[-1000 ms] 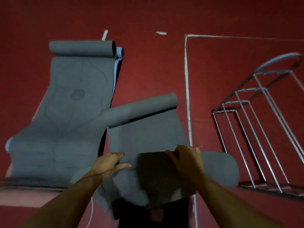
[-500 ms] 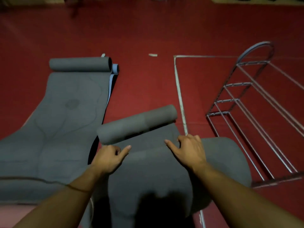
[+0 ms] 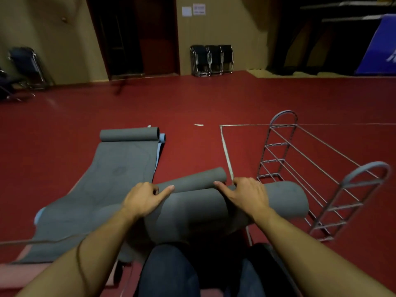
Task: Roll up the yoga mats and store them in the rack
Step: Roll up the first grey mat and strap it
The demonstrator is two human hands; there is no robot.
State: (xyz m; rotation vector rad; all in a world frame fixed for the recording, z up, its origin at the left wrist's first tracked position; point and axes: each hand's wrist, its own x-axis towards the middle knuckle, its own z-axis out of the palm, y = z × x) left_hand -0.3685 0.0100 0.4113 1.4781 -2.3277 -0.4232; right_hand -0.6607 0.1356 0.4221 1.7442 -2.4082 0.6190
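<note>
A grey yoga mat (image 3: pixel 192 211) lies on the red floor right in front of my knees. Its far end is a tight roll (image 3: pixel 195 181), and its near part bulges into a thick fold that runs out to the right (image 3: pixel 285 200). My left hand (image 3: pixel 145 200) and my right hand (image 3: pixel 248 196) lie on top of this fold, fingers curled over its front edge and thumbs pointing inward, just short of the far roll. A second grey mat (image 3: pixel 120 174) is spread out at the left, rolled at its far end (image 3: pixel 128 135). An empty metal wire rack (image 3: pixel 300 168) stands at the right.
A blue mat (image 3: pixel 162 138) peeks out under the left grey mat. A white floor line (image 3: pixel 227 155) runs between the mats and the rack. Folded chairs (image 3: pixel 211 60) lean against the back wall, more chairs (image 3: pixel 25 69) stand far left. A pink mat (image 3: pixel 25 273) lies near left.
Both hands have pushed the near fold of the mat forward until it nearly meets the far roll. The view has tilted up and now takes in the room's back wall.
</note>
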